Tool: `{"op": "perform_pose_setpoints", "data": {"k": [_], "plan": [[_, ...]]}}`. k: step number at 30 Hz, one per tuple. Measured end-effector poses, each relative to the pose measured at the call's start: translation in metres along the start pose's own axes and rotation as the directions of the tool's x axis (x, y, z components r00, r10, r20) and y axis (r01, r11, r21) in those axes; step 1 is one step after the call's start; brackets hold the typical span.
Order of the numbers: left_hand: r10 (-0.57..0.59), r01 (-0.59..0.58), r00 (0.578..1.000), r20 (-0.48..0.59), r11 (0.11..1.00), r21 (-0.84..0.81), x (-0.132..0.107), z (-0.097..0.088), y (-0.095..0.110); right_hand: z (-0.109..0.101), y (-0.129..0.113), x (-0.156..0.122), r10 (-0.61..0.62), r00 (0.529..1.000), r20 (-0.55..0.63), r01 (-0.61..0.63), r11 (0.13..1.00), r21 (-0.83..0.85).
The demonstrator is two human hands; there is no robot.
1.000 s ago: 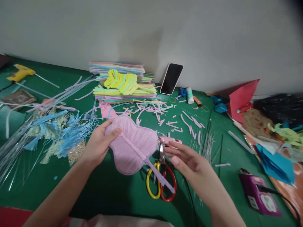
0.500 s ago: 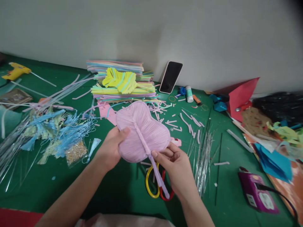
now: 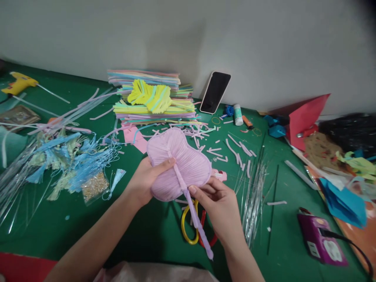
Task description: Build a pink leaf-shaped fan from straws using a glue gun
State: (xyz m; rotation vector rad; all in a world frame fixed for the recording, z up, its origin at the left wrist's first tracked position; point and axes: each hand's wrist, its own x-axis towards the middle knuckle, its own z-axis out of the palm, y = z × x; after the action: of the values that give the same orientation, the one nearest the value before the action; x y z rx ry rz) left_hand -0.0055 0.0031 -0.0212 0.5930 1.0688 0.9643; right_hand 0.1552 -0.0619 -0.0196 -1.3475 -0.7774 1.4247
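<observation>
A lilac hand fan [image 3: 190, 160], shaped with rounded lobes and a wrapped stick handle, is held up over the green table. My left hand [image 3: 147, 178] grips its left lobe, thumb lying on the front by the central rib and the other fingers behind. With thumb and fingers closed, my right hand [image 3: 216, 199] pinches the fan's lower edge where the handle begins. The handle points down and slightly right. Beneath it lie scissors [image 3: 185, 227] with one yellow and one red handle loop; their blades are hidden by the fan.
Pipe cleaner bundles [image 3: 158, 115] and a leaning phone [image 3: 216, 92] stand along the wall. Blue tassels [image 3: 88, 164] and a bag of beads [image 3: 95, 186] lie left, near a yellow glue gun [image 3: 22, 83]. Thin wires [image 3: 255, 199] and a purple corded box [image 3: 321, 239] are right.
My left thumb has slid inward across the fan's front to the central rib. The fan has tilted slightly, its handle end reaching lower. The camera view has shifted a little.
</observation>
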Motion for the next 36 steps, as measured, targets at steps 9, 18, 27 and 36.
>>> {"op": "perform_pose_setpoints", "data": {"k": [9,18,27,36], "plan": [[0.018,-0.017,1.000,-0.016,0.999,0.049,-0.001,-0.001,0.001,-0.012,-0.004,0.003,-0.033,0.999,0.011,0.033,0.999,0.019],[-0.055,0.054,0.998,0.032,0.998,0.024,0.004,-0.001,-0.004,-0.006,0.006,0.003,-0.011,0.999,-0.046,0.011,1.000,-0.015],[-0.014,0.013,1.000,0.021,1.000,0.028,0.004,-0.004,-0.003,-0.007,-0.003,0.000,0.024,0.997,-0.075,-0.025,1.000,-0.012],[-0.008,0.009,1.000,-0.021,0.999,0.045,0.005,-0.004,-0.002,-0.003,0.001,0.001,-0.059,0.996,-0.064,0.057,0.997,-0.045]]}}
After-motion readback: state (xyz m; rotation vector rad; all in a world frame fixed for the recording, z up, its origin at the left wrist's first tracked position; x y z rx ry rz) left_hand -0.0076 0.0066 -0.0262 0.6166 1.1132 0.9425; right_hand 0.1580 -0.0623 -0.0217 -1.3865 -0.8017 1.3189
